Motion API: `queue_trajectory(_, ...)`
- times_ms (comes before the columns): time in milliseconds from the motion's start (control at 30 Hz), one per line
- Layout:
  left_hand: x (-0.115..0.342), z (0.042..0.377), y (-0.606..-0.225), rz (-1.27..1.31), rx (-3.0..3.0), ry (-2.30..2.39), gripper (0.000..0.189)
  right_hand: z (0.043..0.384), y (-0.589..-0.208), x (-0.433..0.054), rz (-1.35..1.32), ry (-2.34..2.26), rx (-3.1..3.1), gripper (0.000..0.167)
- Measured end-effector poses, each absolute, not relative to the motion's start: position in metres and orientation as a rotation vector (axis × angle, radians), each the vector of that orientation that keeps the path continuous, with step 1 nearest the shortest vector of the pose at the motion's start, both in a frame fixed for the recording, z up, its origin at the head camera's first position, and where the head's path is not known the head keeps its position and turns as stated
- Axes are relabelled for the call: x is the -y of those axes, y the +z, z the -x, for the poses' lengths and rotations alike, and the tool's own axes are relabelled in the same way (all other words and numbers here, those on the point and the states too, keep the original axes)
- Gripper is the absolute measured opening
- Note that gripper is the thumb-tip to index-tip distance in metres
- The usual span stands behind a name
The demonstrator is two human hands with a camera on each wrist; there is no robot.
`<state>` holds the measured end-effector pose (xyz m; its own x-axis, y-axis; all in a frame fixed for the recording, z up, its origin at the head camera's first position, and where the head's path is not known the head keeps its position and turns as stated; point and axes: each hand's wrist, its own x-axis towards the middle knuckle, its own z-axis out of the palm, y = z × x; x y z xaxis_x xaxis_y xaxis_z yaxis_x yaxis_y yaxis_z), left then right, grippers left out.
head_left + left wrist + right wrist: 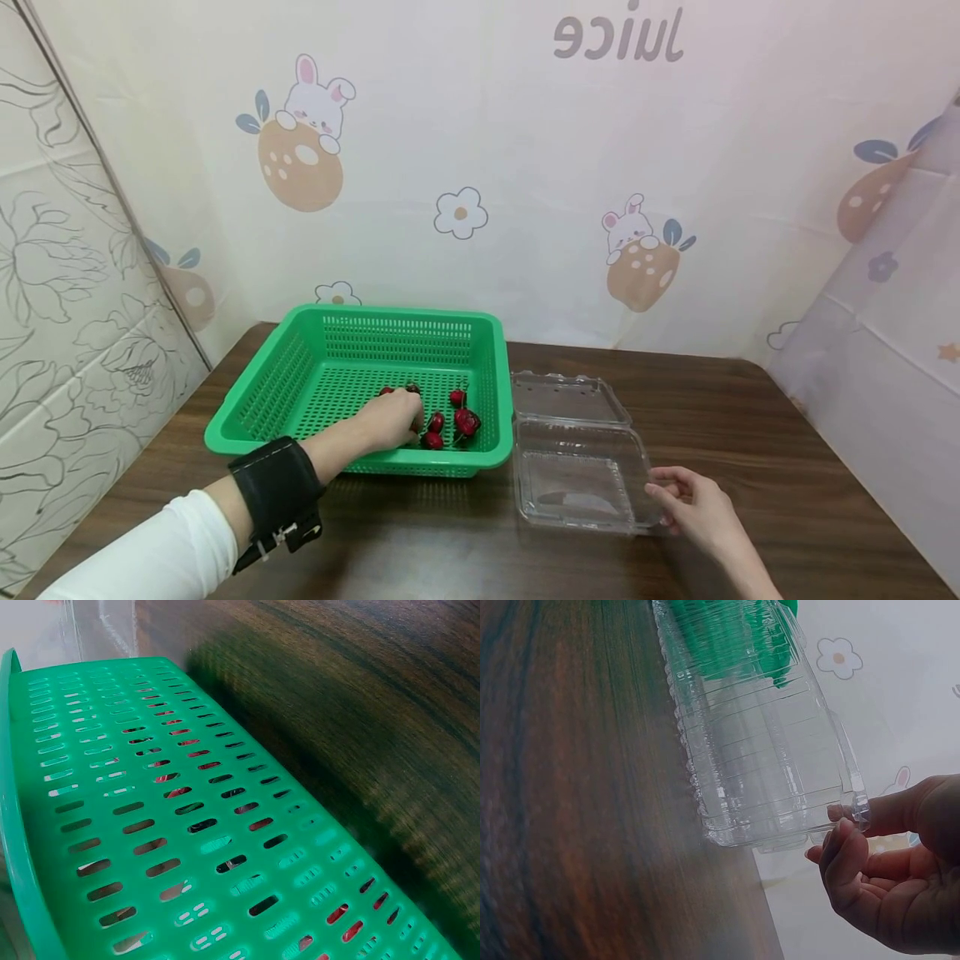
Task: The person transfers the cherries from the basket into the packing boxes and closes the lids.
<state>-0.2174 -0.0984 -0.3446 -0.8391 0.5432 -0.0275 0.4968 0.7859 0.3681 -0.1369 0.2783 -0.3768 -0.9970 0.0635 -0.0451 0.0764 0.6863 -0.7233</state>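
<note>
My left hand reaches down over the front rim into a green plastic basket. Its fingers point downward among the cherries, and the fingertips are mostly hidden, so whether they grip a cherry is unclear. In the left wrist view the perforated basket wall hides the hand, and red shows through its slots. To the right of the basket lies a clear plastic clamshell container, its lid laid back. With thumb and finger my right hand pinches the container's right edge, also seen in the right wrist view.
Basket and container stand side by side on a dark brown wooden table. Behind the table hangs a pale printed curtain with rabbits and flowers. Another patterned curtain borders the left side.
</note>
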Motion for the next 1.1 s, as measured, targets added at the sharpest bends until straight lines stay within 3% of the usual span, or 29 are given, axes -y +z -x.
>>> queue_trajectory(100,0.098,0.218,-0.345,-0.842,-2.846,0.527,0.043,0.137,-0.377,-0.278,-0.118,-1.233,-2.874,0.036)
queue_trajectory(267,0.099,0.22,-0.344,-0.796,-2.879,0.501,0.026,0.137,-0.376,-0.278,-0.117,-1.237,-2.869,0.036)
queue_trajectory(500,0.103,0.217,-0.341,-0.875,-2.895,0.543,0.048,0.137,-0.375,-0.278,-0.107,-1.232,-2.865,0.037)
queue_trajectory(700,0.107,0.216,-0.337,-0.856,-2.956,0.588,0.022,0.137,-0.375,-0.278,-0.115,-1.224,-2.862,0.037)
queue_trajectory(933,0.112,0.215,-0.33,-0.839,-3.009,0.677,0.027,0.137,-0.376,-0.278,-0.13,-1.214,-2.874,0.037)
queue_trajectory(1100,0.115,0.213,-0.328,-0.756,-3.057,0.775,0.019,0.137,-0.377,-0.279,-0.131,-1.209,-2.875,0.038)
